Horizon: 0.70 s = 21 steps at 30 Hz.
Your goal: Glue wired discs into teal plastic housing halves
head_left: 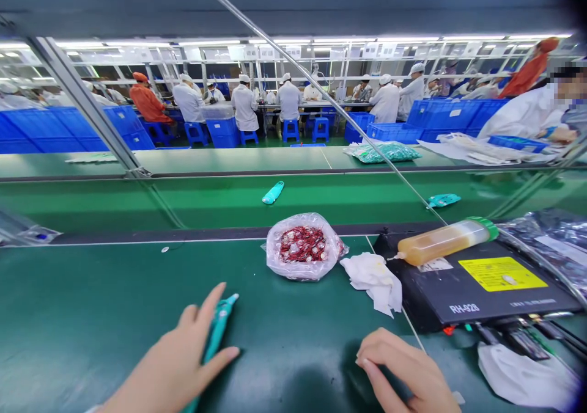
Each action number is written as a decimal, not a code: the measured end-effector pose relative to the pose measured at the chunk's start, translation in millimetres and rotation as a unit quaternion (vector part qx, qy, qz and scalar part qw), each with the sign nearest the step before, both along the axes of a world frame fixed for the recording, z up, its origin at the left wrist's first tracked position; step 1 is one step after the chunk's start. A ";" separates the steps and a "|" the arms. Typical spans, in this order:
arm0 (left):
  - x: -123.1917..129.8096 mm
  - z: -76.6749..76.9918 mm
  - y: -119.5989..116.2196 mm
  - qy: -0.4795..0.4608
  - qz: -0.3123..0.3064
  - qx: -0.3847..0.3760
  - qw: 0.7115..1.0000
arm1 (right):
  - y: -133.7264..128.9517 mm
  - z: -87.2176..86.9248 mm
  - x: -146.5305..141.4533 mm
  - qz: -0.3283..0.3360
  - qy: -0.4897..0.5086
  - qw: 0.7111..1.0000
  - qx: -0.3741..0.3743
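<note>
At the lower left, my left hand (177, 355) reaches over a slim teal plastic piece (217, 330) with a pale tip. The thumb and forefinger are spread on either side of it, and the palm hides part of it. Lower right, my right hand (403, 370) is curled above the table, thumb and fingertips close together; whether anything tiny is between them I cannot make out. A clear plastic bag (279, 265), its mouth wide, stands beyond both hands. Inside are many small round discs with red wires (302, 245). Beside the bag lies a crumpled white tissue (376, 281).
A black RH-928 box (440, 303) carries a large syringe of amber fluid (440, 242). A white crumpled cloth (523, 373) lies by its cables. Two teal pieces, one left (273, 192) and one right (444, 200), rest on the green belt (211, 199). Co-workers sit beyond.
</note>
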State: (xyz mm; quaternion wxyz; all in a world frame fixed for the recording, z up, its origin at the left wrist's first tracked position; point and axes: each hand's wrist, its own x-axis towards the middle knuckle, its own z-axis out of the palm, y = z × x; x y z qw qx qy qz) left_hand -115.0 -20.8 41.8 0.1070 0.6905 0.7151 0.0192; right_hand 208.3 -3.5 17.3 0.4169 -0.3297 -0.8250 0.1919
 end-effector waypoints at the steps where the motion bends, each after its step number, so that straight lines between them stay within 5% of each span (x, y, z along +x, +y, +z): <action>1: 26.1 1.9 2.0 0.011 -0.027 -0.029 0.999 | -1.1 -0.2 -0.3 0.008 -0.013 1.000 -0.011; 5: 106.6 19.1 11.9 0.060 -0.093 -0.109 0.988 | -7.1 -4.3 -1.6 0.027 -0.082 0.994 -0.060; 8: 129.4 30.1 20.8 0.123 -0.184 -0.127 0.967 | -9.7 -6.7 -1.6 0.017 -0.100 0.991 -0.082; 11: 125.1 29.0 28.1 0.124 -0.223 -0.100 0.962 | -8.9 -7.5 -1.0 0.012 -0.128 0.986 -0.107; 14: 108.6 16.7 30.1 0.056 -0.223 0.017 0.973 | -7.5 -11.0 -2.5 0.019 -0.181 0.976 -0.119; 18: 92.9 -0.3 23.1 -0.037 -0.418 0.104 0.902 | -8.8 -17.9 -7.5 0.033 -0.187 0.976 -0.107; 21: 90.1 -10.4 16.9 -0.042 -0.450 0.095 0.887 | -6.9 -13.9 -4.9 0.016 -0.108 0.990 -0.092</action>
